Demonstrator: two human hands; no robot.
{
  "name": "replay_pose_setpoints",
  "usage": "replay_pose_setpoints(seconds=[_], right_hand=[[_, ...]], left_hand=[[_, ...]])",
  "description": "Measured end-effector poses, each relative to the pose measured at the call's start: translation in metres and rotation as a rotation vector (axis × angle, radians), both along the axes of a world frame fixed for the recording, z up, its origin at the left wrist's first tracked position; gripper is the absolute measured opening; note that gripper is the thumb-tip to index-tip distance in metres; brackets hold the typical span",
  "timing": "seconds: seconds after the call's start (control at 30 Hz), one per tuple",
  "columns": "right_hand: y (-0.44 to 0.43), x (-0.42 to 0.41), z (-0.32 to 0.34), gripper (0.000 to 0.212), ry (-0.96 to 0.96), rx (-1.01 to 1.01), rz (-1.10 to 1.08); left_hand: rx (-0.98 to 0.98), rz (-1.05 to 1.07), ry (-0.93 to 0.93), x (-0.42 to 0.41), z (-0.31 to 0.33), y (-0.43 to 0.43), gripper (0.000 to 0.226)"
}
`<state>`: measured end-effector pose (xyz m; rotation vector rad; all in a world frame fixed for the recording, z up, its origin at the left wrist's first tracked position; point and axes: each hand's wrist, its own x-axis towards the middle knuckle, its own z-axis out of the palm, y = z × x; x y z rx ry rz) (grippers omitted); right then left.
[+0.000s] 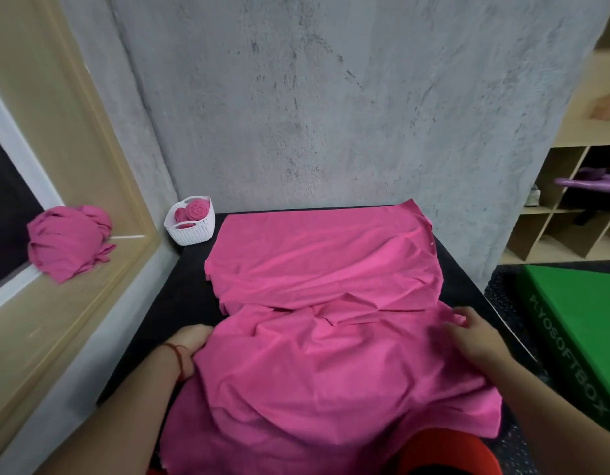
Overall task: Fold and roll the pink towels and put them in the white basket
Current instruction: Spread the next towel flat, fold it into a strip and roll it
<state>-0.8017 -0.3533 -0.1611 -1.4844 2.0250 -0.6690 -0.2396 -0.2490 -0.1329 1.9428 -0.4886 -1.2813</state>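
Observation:
A large pink towel (324, 303) lies spread and wrinkled over a black table (190, 286), with its near part folded back over the far part. My left hand (193, 339) grips the towel's left edge, its fingers tucked under the cloth. My right hand (471, 332) pinches the towel's right edge near a corner. A white basket (193, 231) stands at the table's far left corner with rolled pink towels (195, 210) inside. A heap of unfolded pink towels (68, 241) sits on the window ledge to the left.
A grey concrete wall rises right behind the table. A wooden window frame (91, 186) runs along the left. A green soft box (577, 320) lies on the floor at the right, with wooden cubby shelves (570, 207) behind it. Something red (447, 454) shows at the bottom edge.

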Motion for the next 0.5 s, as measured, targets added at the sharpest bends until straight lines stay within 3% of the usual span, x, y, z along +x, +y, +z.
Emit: replay_pose_setpoints(seconds=[0.03,0.1,0.17,0.27,0.37,0.5], right_hand=[[-0.001,0.012,-0.002,0.052,0.043,0.017,0.038],[0.005,0.036,-0.009,0.054,0.2,0.047,0.065],[0.018,0.054,-0.027,0.056,0.375,-0.005,0.062],[0.035,0.065,-0.046,0.059,0.444,-0.129,0.031],[0.03,0.063,-0.048,0.059,0.454,-0.129,0.025],[0.028,0.066,-0.051,0.059,0.477,-0.135,0.013]], left_hand=[[-0.009,-0.027,0.019,-0.01,0.004,-0.003,0.012],[-0.051,-0.105,0.007,-0.029,0.009,-0.006,0.042],[-0.111,-0.207,-0.129,-0.048,0.01,-0.01,0.064],[-0.19,-0.288,-0.508,-0.078,-0.002,-0.02,0.047],[-0.132,-0.462,-0.957,-0.105,-0.026,-0.031,0.062],[-0.035,-0.689,-1.086,-0.137,-0.041,-0.034,0.07]])
